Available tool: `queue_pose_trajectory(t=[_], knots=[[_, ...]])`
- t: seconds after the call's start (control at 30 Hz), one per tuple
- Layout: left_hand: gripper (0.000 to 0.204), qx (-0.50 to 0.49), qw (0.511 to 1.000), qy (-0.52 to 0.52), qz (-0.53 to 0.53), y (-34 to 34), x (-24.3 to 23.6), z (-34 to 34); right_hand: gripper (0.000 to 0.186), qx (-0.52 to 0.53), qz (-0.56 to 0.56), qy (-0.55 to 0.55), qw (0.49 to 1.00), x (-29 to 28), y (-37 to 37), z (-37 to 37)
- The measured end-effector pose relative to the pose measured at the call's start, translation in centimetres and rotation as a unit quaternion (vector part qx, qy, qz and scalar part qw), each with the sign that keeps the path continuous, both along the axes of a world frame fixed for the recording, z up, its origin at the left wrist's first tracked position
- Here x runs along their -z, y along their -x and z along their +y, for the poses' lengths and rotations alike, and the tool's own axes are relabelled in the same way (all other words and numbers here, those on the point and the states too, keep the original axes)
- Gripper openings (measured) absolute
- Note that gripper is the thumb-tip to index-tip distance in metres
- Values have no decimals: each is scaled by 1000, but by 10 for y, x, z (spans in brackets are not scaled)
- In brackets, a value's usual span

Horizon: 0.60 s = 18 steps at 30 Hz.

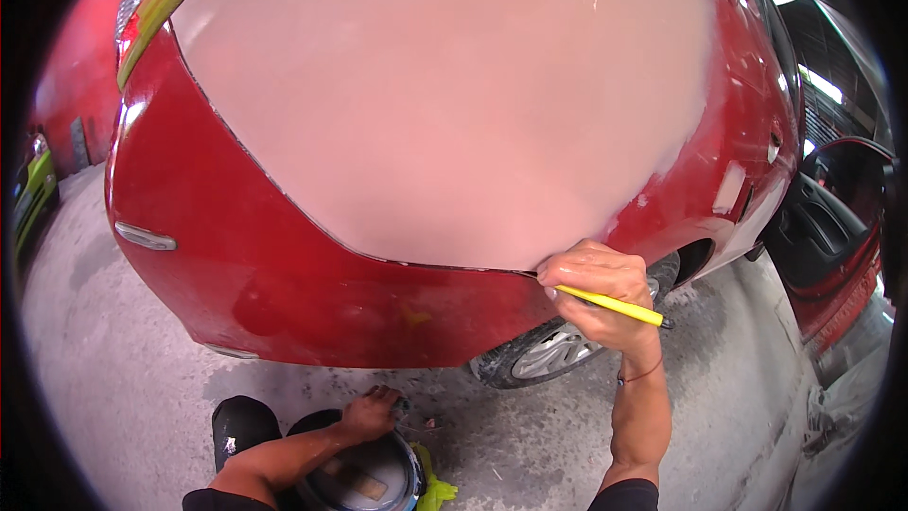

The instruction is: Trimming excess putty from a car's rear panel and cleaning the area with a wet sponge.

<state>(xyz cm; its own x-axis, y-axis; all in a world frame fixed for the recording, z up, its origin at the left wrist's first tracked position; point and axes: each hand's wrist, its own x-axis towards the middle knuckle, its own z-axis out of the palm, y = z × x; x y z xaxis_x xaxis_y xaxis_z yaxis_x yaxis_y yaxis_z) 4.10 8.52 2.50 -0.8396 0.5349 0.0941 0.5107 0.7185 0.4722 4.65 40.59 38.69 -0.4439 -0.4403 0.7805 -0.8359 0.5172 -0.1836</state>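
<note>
My right hand (601,289) is closed round a slim tool with a yellow handle (615,304) and a dark end. The tool's thin tip lies at the dark seam (426,267) between the red bumper (378,317) and the pinkish-grey, filler-coated panel (445,104) of a red car. My fingers rest against the panel's lower edge. Low on the left, my left hand (374,414) hangs over the rim of a dark bucket (414,473), its fingers curled. Something small and dark shows at the fingertips, too unclear to name.
Below the bumper stands the rear wheel (549,356). An open red car door (832,237) juts out at the right. Yellow-green plastic (435,487) lies beside the bucket, and my dark shoe or knee (244,426) is left of it. Another green vehicle (36,189) is at far left.
</note>
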Motion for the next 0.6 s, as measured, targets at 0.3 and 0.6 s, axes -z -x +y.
queue_pose_trajectory(t=[0.3, 0.6], knots=[[41, 6, 1000, 2, -20, 1, -7, 0, 21, 44, -34, 11, 998, -1, -8, 3], [41, 7, 1000, -7, -13, 4, 7, -2, 20, 16, -39, 43, 998, -4, -12, -8]])
